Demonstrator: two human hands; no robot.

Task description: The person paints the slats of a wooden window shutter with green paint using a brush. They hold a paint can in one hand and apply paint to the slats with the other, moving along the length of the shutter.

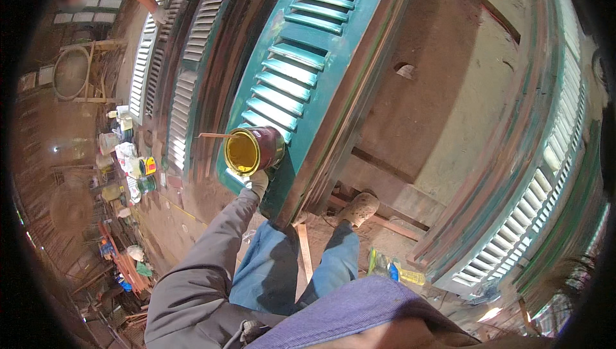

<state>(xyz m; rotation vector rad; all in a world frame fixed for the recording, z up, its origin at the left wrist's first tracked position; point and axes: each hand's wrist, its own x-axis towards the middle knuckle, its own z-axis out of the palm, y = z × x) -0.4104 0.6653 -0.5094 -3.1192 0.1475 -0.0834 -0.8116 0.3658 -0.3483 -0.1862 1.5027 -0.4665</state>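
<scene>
My left hand (258,183), in a pale glove, is at the base of a dark red paint can (269,146) and closed on its lower side. The can is tilted, and its opening shows a yellow inside (243,151). A thin brown stick (215,135) juts out over the rim. The can is at the near end of a green louvred shutter (312,47), whose slats look lighter and shiny. Whether the can rests on the shutter or is held just above it, I cannot tell. My right hand is out of view.
More louvred shutters (186,86) stand to the left, and a pale-slatted one (513,227) lies at the right. Another person's gloved hand (160,15) touches a far shutter. Plastic bottles (391,267) lie near my feet; paint tins (146,167) and scrap wood (125,259) are at left.
</scene>
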